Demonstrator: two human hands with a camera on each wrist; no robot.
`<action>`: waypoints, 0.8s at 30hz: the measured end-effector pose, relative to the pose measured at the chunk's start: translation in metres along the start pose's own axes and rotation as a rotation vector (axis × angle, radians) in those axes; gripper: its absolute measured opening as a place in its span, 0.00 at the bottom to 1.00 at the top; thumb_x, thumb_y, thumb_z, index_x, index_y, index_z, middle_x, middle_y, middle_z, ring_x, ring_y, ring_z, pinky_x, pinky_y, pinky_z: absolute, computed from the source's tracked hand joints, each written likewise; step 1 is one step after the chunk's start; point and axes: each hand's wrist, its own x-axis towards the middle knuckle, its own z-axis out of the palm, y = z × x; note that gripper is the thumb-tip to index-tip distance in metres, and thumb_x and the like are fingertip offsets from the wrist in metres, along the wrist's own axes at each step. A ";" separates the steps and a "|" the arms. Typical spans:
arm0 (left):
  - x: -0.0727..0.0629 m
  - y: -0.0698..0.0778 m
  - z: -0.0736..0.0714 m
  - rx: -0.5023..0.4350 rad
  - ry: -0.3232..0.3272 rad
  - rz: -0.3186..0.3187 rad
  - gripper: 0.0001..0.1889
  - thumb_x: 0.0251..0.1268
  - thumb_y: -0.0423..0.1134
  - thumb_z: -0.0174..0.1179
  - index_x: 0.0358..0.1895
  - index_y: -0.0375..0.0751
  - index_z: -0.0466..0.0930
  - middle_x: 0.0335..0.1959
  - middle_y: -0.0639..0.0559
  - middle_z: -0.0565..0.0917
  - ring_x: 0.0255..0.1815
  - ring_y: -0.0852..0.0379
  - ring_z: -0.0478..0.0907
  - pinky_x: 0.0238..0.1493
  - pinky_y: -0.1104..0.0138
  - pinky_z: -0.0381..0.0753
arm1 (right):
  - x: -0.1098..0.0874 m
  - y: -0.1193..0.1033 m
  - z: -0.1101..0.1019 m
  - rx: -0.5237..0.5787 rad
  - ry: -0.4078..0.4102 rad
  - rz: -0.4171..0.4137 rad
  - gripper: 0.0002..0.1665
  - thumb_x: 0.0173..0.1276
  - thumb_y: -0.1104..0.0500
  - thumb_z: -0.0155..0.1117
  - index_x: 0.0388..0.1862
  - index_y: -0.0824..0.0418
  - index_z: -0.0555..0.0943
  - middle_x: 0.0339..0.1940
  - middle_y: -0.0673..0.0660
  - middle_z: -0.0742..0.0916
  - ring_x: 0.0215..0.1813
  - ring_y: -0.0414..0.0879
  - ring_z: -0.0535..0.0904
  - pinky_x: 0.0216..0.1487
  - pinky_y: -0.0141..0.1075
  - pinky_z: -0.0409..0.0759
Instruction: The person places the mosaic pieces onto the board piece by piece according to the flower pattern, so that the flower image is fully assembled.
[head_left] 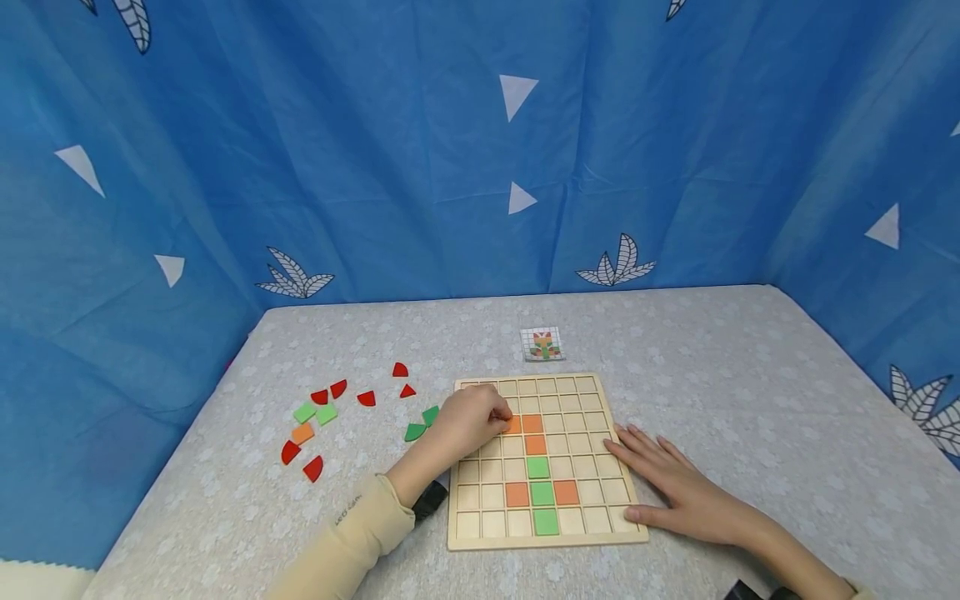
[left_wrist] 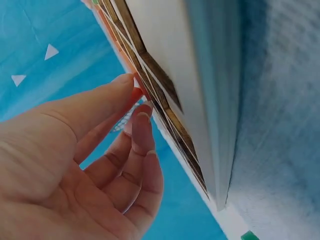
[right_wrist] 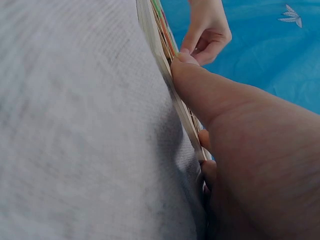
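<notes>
A square wooden grid board lies on the table with several orange and green square tiles set in its cells. Over its left half reaches my left hand, thumb and fingertips pinching an orange square tile at a cell; the fingers partly hide it. Beside that tile, another orange tile sits in its cell. In the left wrist view, the thumb and curled fingers meet close to the board's face. My right hand rests spread at the board's right edge, its thumb and fingertips touching the rim.
Left of the board lie several red quarter-round pieces, light green squares, a loose orange square and dark green pieces. A small pattern card lies behind the board. Blue curtain encloses the table's back and sides.
</notes>
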 end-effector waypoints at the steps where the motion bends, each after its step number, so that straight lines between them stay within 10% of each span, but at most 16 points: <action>1: 0.000 -0.001 0.000 -0.003 0.001 0.000 0.03 0.55 0.36 0.68 0.33 0.44 0.87 0.28 0.57 0.79 0.28 0.64 0.74 0.29 0.71 0.73 | 0.000 0.000 0.000 0.000 0.001 0.000 0.45 0.62 0.43 0.63 0.74 0.51 0.58 0.73 0.58 0.59 0.73 0.52 0.46 0.65 0.30 0.28; 15: -0.026 -0.035 -0.035 -0.285 0.123 -0.162 0.06 0.58 0.32 0.64 0.38 0.39 0.86 0.33 0.55 0.81 0.30 0.60 0.74 0.30 0.66 0.74 | 0.000 0.002 0.000 0.010 -0.001 -0.003 0.45 0.62 0.43 0.64 0.74 0.51 0.58 0.73 0.58 0.59 0.73 0.52 0.46 0.64 0.28 0.28; 24: -0.073 -0.087 -0.081 -0.327 0.221 -0.334 0.11 0.61 0.35 0.63 0.45 0.34 0.83 0.35 0.48 0.83 0.34 0.52 0.77 0.34 0.63 0.76 | 0.000 -0.001 -0.001 0.018 -0.009 0.011 0.44 0.62 0.43 0.63 0.74 0.51 0.58 0.73 0.59 0.59 0.73 0.55 0.47 0.64 0.28 0.28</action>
